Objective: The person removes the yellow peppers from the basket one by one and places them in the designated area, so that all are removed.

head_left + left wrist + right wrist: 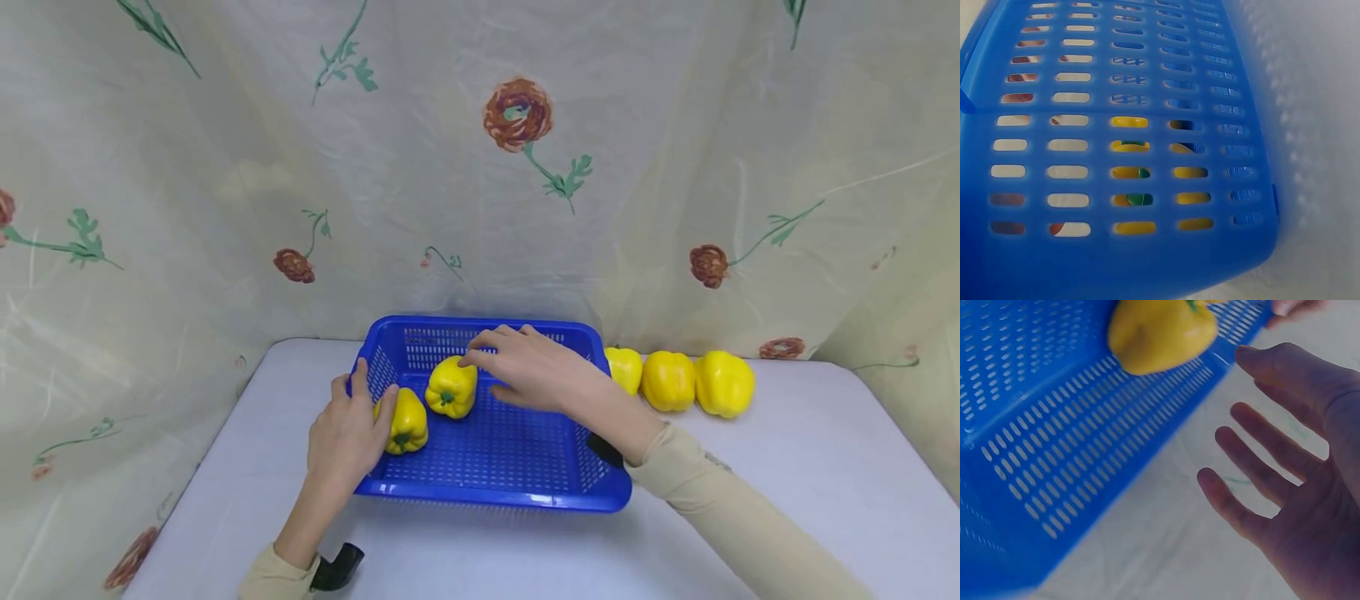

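A blue plastic basket (495, 497) with slotted walls stands on the table, holding two yellow bell peppers. My left hand (347, 433) grips its left rim, thumb on the inner side beside the nearer bell pepper (408, 421); whether the thumb touches that pepper I cannot tell. Over the basket, my right hand (525, 367) has its fingers apart and holds nothing. Its fingertips are close to the farther bell pepper (452, 387), whose green stem faces the front. In the right wrist view, space shows between the right hand (1291, 450) and the pepper (1160, 334). The left wrist view shows mostly the basket's wall (1097, 262).
Several more yellow bell peppers stand in a row right of the basket, among them a middle one (668, 381) and an outer one (724, 384). A white cloth covers the table (810, 467). Behind it hangs a flower-patterned curtain (637, 167).
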{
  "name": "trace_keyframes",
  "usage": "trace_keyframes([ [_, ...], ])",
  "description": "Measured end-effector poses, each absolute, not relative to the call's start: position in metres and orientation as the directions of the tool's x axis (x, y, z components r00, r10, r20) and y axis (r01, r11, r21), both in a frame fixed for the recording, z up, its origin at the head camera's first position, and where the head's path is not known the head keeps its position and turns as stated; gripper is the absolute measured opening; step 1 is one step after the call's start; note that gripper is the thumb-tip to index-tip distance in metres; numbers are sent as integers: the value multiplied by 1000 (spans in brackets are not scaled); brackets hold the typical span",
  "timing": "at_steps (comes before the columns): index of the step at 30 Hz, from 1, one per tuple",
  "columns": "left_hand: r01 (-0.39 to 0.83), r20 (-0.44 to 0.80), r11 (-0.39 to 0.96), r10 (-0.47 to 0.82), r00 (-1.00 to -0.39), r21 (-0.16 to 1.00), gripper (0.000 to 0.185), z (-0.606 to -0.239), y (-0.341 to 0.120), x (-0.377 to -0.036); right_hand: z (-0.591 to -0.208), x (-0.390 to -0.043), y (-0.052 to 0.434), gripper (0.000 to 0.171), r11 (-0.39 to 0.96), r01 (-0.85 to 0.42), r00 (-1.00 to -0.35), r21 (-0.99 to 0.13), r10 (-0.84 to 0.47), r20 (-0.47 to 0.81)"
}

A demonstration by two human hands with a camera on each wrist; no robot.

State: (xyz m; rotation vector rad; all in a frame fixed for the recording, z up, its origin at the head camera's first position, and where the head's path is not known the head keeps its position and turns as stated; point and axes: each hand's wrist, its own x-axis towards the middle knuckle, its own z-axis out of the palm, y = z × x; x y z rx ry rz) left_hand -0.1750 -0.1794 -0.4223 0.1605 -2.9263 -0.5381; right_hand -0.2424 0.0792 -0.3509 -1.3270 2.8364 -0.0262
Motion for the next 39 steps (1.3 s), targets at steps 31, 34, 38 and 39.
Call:
trace_keyframes([
  [31,-65,125,932,-117,-985,358,74,-422,-179,-175,-395,-276,42,62,573,-817,-576,62,-809,-121],
  [34,-61,128,931,-114,-985,360,74,-422,-180,-175,-395,-276,41,59,575,-815,-579,69,-808,-109],
  [38,-53,134,932,-108,-985,358,74,-421,-180,-175,-395,-277,39,59,583,-809,-587,71,-802,-106],
  [39,-52,134,932,-107,-985,358,74,-421,-180,-175,-395,-277,39,59,587,-807,-591,71,-799,-109],
])
